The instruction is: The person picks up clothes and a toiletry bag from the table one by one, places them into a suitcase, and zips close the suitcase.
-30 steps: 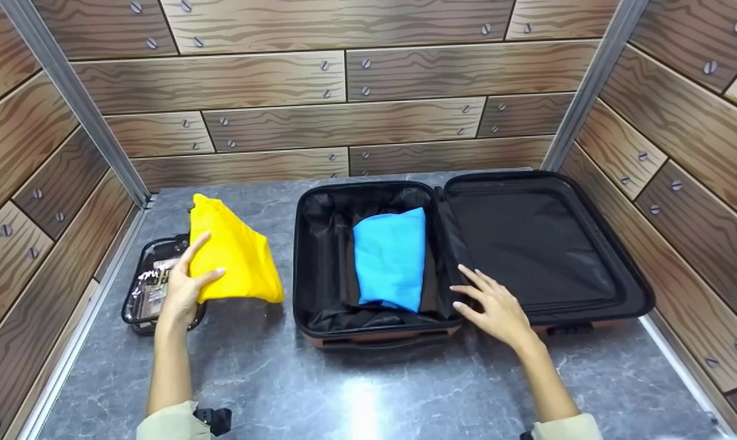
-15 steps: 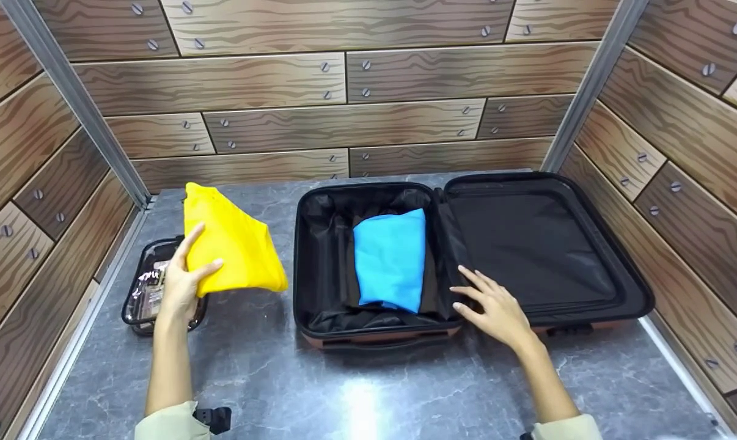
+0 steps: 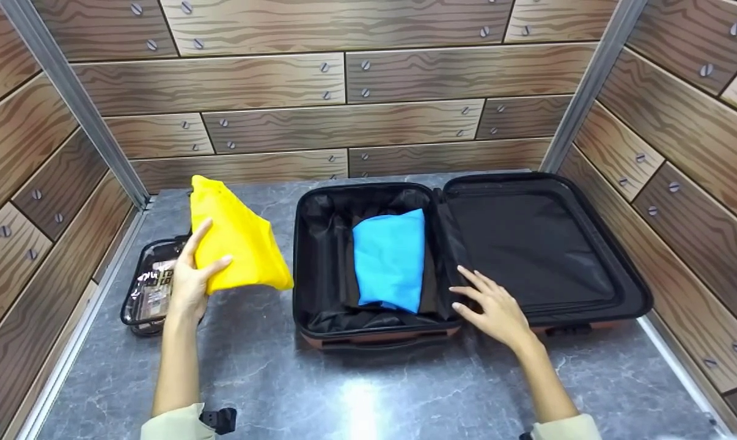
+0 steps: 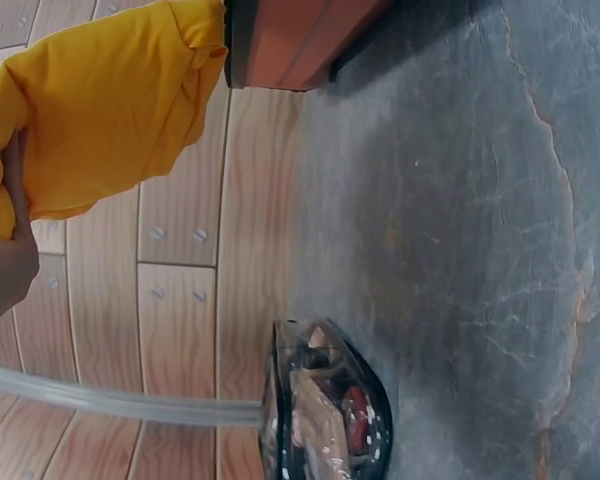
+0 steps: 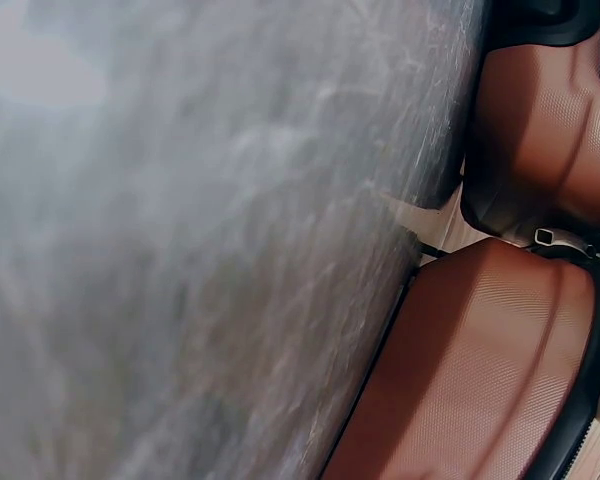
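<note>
My left hand (image 3: 189,284) grips a folded yellow cloth (image 3: 234,244) by its left edge, thumb on the near face. In the left wrist view the yellow fabric (image 4: 110,110) is held up off the table, with part of the hand (image 4: 5,270) at the left edge. An open suitcase (image 3: 315,269) with black lining lies right of the cloth. Inside it, a folded blue cloth (image 3: 390,260) rests on dark brown fabric (image 3: 429,287). My right hand (image 3: 494,311), fingers spread and relaxed, is at the near end of the suitcase's hinge side, holding nothing.
A clear, black-trimmed pouch (image 3: 148,296) with small items stands on the left, partly behind my left hand. The suitcase lid (image 3: 539,244) lies folded out to the right. Wood-patterned walls (image 3: 344,79) enclose the grey marbled table (image 3: 271,379) at the back and sides.
My left hand has raised the yellow cloth a little and shifted it slightly to the right, towards the suitcase. My right hand has stayed in place.
</note>
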Demonstrator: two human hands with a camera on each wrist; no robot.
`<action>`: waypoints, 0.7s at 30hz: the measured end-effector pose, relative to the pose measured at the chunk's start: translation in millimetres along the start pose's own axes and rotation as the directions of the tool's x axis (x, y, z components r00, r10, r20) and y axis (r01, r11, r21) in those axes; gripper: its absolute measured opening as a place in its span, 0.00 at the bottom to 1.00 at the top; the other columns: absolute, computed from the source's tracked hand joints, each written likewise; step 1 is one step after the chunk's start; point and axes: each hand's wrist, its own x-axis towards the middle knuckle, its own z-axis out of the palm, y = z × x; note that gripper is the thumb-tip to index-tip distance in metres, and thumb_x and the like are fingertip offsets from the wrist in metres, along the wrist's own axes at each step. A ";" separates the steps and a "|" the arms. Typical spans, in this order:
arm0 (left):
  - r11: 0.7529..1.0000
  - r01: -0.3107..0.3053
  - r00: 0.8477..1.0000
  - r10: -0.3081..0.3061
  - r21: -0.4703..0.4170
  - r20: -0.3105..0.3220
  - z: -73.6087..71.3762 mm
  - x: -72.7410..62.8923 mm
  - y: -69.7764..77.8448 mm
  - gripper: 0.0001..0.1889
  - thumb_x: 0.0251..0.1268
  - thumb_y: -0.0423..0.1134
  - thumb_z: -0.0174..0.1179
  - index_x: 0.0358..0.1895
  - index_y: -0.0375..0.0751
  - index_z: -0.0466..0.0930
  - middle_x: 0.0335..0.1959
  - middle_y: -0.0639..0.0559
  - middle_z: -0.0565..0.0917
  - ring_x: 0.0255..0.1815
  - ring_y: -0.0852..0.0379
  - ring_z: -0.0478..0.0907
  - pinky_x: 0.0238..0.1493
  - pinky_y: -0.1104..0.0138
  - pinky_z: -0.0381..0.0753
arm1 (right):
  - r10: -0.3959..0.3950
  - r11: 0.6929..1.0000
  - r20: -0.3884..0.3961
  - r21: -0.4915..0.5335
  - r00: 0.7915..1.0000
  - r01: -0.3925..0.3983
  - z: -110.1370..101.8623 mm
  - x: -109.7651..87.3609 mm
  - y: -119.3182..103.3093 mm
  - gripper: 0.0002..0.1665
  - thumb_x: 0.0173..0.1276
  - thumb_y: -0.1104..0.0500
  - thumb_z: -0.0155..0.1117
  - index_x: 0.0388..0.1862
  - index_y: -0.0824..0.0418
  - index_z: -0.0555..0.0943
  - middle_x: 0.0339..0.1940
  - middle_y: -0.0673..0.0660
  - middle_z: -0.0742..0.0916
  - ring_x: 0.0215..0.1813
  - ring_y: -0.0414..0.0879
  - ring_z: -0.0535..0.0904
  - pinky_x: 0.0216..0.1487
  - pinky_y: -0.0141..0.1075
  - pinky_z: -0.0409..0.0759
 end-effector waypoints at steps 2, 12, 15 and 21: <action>1.000 -0.002 1.000 0.002 -0.008 0.004 2.3 -0.9 1.3 0.37 0.54 0.17 0.56 0.66 0.53 0.65 0.57 0.43 0.63 0.50 0.50 0.71 0.47 0.60 0.76 | -0.002 1.000 -0.003 0.005 1.000 0.002 0.2 0.0 0.0 0.21 0.63 0.43 0.59 0.53 0.47 0.80 0.69 0.46 0.65 0.67 0.53 0.59 0.57 0.58 0.61; 0.999 -0.023 0.999 0.025 -0.041 0.042 18.1 -3.4 5.9 0.37 0.53 0.16 0.56 0.66 0.52 0.65 0.58 0.42 0.63 0.52 0.48 0.70 0.48 0.58 0.76 | 0.000 1.000 -0.003 0.009 1.000 0.001 0.9 0.6 0.3 0.20 0.63 0.44 0.59 0.53 0.47 0.80 0.69 0.46 0.64 0.68 0.53 0.59 0.57 0.59 0.61; 0.999 -0.006 0.998 0.009 -0.047 0.057 25.0 -4.5 5.9 0.38 0.53 0.17 0.56 0.67 0.51 0.63 0.59 0.41 0.62 0.52 0.47 0.70 0.48 0.57 0.76 | 0.003 1.000 -0.001 0.010 1.000 -0.003 0.9 0.1 -0.3 0.20 0.63 0.45 0.60 0.53 0.47 0.80 0.69 0.46 0.64 0.68 0.53 0.58 0.56 0.61 0.60; 0.998 0.010 0.996 -0.004 -0.066 0.088 40.8 -4.3 -1.3 0.38 0.53 0.16 0.55 0.67 0.50 0.63 0.59 0.41 0.64 0.51 0.46 0.71 0.47 0.57 0.76 | 0.007 1.000 -0.001 0.005 1.000 -0.007 0.4 -0.1 -1.0 0.20 0.62 0.46 0.61 0.53 0.47 0.80 0.69 0.47 0.64 0.68 0.53 0.59 0.55 0.62 0.60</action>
